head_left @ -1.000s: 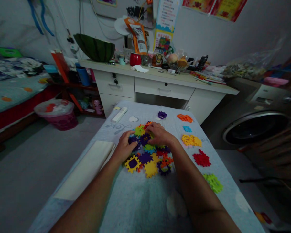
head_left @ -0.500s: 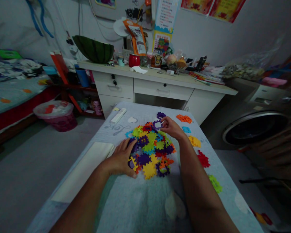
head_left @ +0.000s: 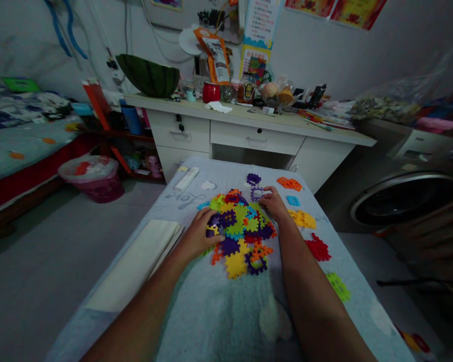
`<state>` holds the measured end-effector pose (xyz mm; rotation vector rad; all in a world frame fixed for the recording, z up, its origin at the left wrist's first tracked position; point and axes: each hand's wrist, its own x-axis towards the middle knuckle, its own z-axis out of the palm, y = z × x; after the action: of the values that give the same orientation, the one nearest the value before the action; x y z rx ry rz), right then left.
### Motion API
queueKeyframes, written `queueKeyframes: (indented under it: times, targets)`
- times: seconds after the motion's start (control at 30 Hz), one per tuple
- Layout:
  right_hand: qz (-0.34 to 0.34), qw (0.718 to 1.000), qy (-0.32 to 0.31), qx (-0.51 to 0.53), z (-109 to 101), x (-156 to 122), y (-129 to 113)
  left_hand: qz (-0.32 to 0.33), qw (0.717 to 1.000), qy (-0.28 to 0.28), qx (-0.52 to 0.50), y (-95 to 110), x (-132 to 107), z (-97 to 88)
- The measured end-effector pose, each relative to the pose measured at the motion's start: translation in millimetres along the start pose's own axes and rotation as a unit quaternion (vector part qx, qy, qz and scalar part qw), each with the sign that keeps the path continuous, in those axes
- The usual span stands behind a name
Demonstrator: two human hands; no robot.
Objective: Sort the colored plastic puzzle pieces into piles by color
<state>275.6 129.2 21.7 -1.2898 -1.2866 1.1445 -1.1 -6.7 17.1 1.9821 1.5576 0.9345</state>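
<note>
A pile of notched plastic building pieces in yellow, green, purple, orange, red and blue lies mid-table; a lime green piece [head_left: 240,217] is near its middle. At the pile's left edge my left hand [head_left: 201,235] curls its fingers and thumb around a yellow building piece [head_left: 212,232], with purple pieces close against it. My right hand [head_left: 275,203] pinches a purple square building piece [head_left: 255,194] with an open centre, at the pile's far right edge. Just beyond it lies a small group of purple pieces [head_left: 253,179].
Down the table's right side lie sorted orange pieces [head_left: 289,184], blue pieces [head_left: 293,200], yellow pieces [head_left: 302,219], red pieces [head_left: 318,248] and green pieces [head_left: 338,286]. At left are a folded white cloth [head_left: 136,266] and a white power strip [head_left: 187,179]. A cluttered desk [head_left: 234,116] stands behind.
My right hand has moved the purple square piece right, away from the pile. My left hand has shifted up and drawn its fingers in around the yellow piece, which moved with it.
</note>
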Motion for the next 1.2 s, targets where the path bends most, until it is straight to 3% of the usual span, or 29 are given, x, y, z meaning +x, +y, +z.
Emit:
queueKeyframes:
  times: [0.37,0.63,0.8,0.97,1.2]
  targets:
    - [0.027,0.999,0.031,0.021,12.1,18.7,-4.5,0.025,0.99,0.137,-0.004,-0.8,15.1,7.7]
    - [0.052,0.991,0.123,-0.014,42.3,65.5,-19.7,0.016,0.989,0.144,0.021,-2.7,13.9,7.9]
    - [0.062,0.988,0.137,-0.022,54.9,83.4,-22.7,0.018,0.99,0.139,0.018,-0.6,13.0,6.5]
    - [0.055,0.991,0.118,-0.037,53.1,79.8,-22.3,0.023,0.99,0.14,0.021,-1.4,13.3,6.4]
    - [0.023,0.993,0.1,-0.058,32.8,47.8,-29.5,0.024,0.99,0.137,0.023,-4.2,13.9,8.1]
